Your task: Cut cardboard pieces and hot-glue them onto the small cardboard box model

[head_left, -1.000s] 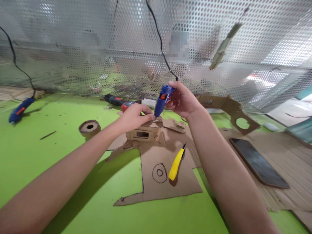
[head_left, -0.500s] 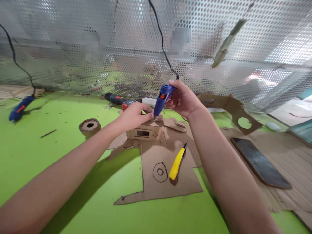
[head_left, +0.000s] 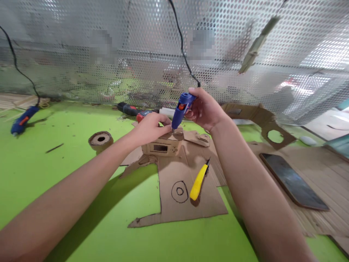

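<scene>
My right hand [head_left: 203,107] is closed round the handle of a blue glue gun [head_left: 178,115], its nozzle pointing down at the top of a small cardboard box [head_left: 163,148]. The box has a dark rectangular window in its front. Beside the nozzle, my left hand [head_left: 152,127] rests on the box top, with thumb and forefinger bent close to the tip; what the fingers press is too small to tell. Below the box lies a flat cardboard sheet [head_left: 174,174] with two circles drawn on it and a yellow cutter [head_left: 198,182] on top.
A round cardboard piece [head_left: 100,141] sits left of the box, a second blue glue gun [head_left: 24,120] farther left. Behind my left hand is a black and red tool [head_left: 128,109]. A phone [head_left: 293,180] lies on cardboard at right. Perforated metal [head_left: 152,72] stands behind.
The view has shifted very slightly. Both hands, the glue gun and the box hold nearly the same places relative to each other.
</scene>
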A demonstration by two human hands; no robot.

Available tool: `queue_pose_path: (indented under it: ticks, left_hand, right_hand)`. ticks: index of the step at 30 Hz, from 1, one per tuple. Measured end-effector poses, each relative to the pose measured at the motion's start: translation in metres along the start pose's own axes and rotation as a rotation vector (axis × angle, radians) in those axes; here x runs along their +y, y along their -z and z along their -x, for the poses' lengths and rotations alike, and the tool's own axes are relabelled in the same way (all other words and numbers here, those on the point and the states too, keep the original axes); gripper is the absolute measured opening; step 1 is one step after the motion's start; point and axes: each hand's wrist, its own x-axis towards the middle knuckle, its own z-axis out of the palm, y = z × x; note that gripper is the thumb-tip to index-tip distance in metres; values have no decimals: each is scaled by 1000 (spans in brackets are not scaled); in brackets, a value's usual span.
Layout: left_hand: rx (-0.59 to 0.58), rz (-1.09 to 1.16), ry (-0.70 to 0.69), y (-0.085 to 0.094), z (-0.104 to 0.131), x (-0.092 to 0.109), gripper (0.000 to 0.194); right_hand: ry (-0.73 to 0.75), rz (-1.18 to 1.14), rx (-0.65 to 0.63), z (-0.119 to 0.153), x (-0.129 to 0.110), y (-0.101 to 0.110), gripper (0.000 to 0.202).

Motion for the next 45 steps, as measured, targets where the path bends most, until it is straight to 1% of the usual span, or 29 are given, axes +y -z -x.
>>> queue_pose_path:
  ticks: [5,10,16,22,39,45]
  left_hand:
    - [0,-1,-16,0,0,-1,30]
    - [-1,2,-19,0,1,-1,27]
    - [-4,4,-26,1,0,0,26]
    - [8,-1,-25,0,0,-1,25]
    - [10,8,-11,0,1,1,26]
    - [13,8,-8,0,1,1,24]
  right_hand:
    - [8,0,4,0,0,0,34]
    - [16,1,3,1,-1,0,37]
    - [7,11,14,1,-3,1,34]
    - [9,30,0,-1,-2,4,39]
    - [4,44,-11,1,-6,7,45]
    - [10,22,0,3,-7,6,41]
